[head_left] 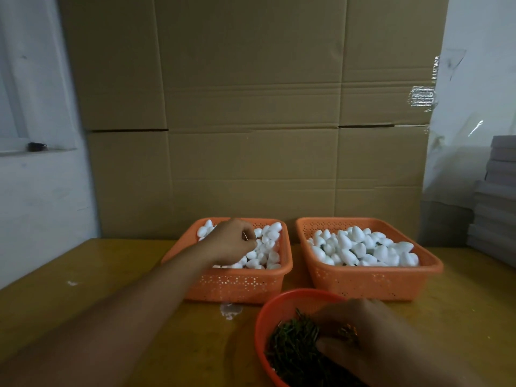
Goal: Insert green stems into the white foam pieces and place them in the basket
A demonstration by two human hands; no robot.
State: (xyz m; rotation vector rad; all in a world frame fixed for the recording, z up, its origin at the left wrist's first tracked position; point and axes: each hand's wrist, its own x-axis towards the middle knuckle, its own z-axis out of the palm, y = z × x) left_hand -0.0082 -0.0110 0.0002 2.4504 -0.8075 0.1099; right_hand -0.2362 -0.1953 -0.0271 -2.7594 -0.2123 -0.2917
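Foam pcs, white, egg-shaped, fill two orange baskets at back of table (92, 275): left basket (237, 286) and right basket (371, 283), set just beside each other. Green stems (293, 347) lie in a heap in a round orange bowl (261, 317) near the front edge.

L hand (231, 241) is over the foam (269, 245) in left basket, fingers curled downward among the pcs; something thin shows at the fingertips, too small to ID. Whether a pc is actually held: cannot tell. R hand (360, 328) is in the bowl, fingers bent onto the stems, looks like picking one; grip itself is dim and blurred, not certain.

Handling est.: foam v. light, dents easily, rolls; take by the wide middle w/ thumb + two fingers, light squeeze only. Stems thin, stiff-ish, tangle in the heap; pinch one near the end going in, so it doesn't bend on the push. Push straight along the pc's long axis, probably at the blunt end.

Risk: stem exits the side of the foam if angled.
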